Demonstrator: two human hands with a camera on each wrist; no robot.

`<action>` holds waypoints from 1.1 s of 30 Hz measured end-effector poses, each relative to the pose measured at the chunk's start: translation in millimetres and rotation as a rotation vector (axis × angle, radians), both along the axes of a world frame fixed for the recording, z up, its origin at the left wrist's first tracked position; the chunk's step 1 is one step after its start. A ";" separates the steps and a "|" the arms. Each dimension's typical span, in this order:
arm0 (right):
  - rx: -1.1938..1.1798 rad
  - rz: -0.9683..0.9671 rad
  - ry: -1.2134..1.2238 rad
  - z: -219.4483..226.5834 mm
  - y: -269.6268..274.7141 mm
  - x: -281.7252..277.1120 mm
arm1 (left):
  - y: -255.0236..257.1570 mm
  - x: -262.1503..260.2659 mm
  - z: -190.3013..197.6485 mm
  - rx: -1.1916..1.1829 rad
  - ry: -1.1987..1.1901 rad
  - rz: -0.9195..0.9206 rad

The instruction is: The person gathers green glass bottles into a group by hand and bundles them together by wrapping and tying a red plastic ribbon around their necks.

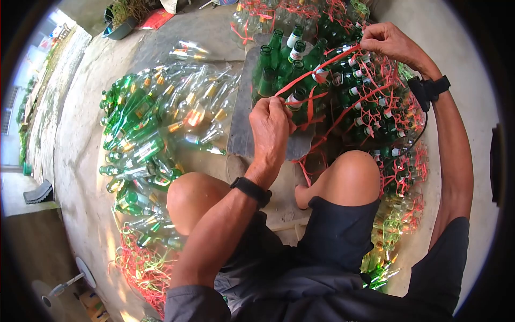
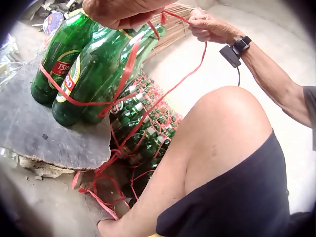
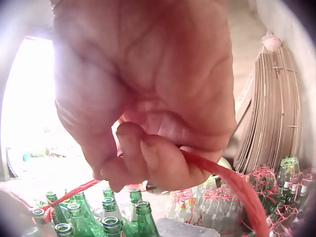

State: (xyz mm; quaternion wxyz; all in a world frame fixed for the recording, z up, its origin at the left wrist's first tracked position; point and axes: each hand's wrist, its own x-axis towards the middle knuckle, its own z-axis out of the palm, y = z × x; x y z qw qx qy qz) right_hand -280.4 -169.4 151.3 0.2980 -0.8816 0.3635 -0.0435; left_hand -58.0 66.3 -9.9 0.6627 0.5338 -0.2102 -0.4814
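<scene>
Several green glass bottles (image 1: pixel 276 45) stand upright in a cluster on a dark board (image 1: pixel 244 131) before the knees. Red plastic twine (image 2: pixel 81 102) runs round the lower part of the bottles in the left wrist view. My left hand (image 1: pixel 271 123) is at the near bottles' necks and pinches the twine there. Raised to the right, my right hand (image 1: pixel 394 45) grips the same twine, its fingers (image 3: pixel 160 160) curled round it in the right wrist view. A stretch of twine (image 1: pixel 316 70) runs taut between the hands, above the bottles.
Loose green and clear bottles (image 1: pixel 142 107) lie heaped on the floor at left. Twine-tied bottle bundles (image 1: pixel 383 107) stand at right. A red twine tangle (image 1: pixel 147 265) sits at lower left. Both knees (image 1: pixel 357 177) flank the board's near edge. A slatted bundle (image 3: pixel 274 108) leans against the wall.
</scene>
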 end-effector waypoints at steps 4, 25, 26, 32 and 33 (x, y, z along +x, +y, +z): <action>-0.178 0.074 -0.001 -7.6 -25.9 9.9 | 1.3 -1.4 -1.0 0.027 -0.013 0.024; -0.478 0.178 -0.401 -16.1 -10.5 157.9 | 5.0 -7.3 6.1 0.075 -0.001 0.148; -0.476 0.180 -0.402 -18.7 -10.8 162.1 | 5.0 -8.0 4.9 0.077 -0.001 0.151; -0.463 0.217 -0.621 -26.2 -16.1 176.1 | 6.5 -12.9 1.7 0.030 -0.041 0.190; -0.430 0.181 -0.526 -19.8 -3.8 178.3 | 6.5 -12.4 0.8 0.030 -0.041 0.189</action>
